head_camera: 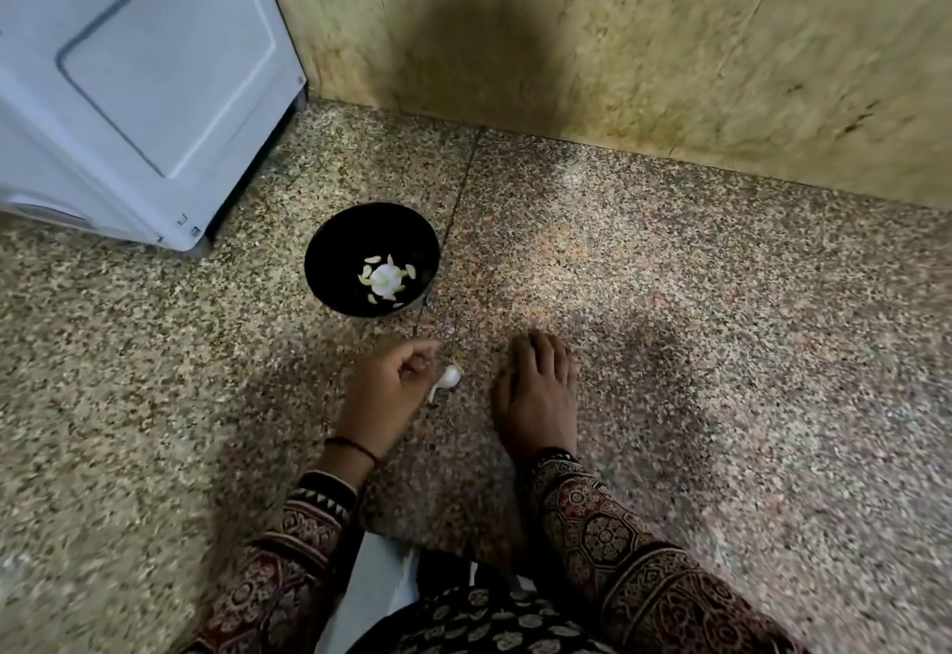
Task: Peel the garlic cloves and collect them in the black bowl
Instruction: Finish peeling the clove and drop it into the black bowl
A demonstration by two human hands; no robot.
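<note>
Seated view of garlic peeling on a speckled stone floor (695,323). Nearest the camera, two patterned sleeves (597,530) lead to the hands. The right hand (538,390) lies flat on the floor with straight fingers, grasping nothing. The left hand (384,390) has curled fingers. A white garlic clove (449,378), skin and tail apparently intact, sits just beside its fingertips. Whether the fingers pinch the clove or it merely lies on the floor cannot be told.

Beyond the hands stands the black bowl (335,246), which holds a pale garlic bulb (385,278) ringed by several small cloves (372,260). Behind it are a white appliance (134,86) and a tan wall (644,61).

The step in hand is probably taking up this clove for peeling. It would go best if both hands were brought to it, one pinching the body while the other nips the tail end and strips the papery skin lengthwise. Light pressure should avoid bruising. The bowl is near, so the bare clove can be lowered in rather than tossed.
</note>
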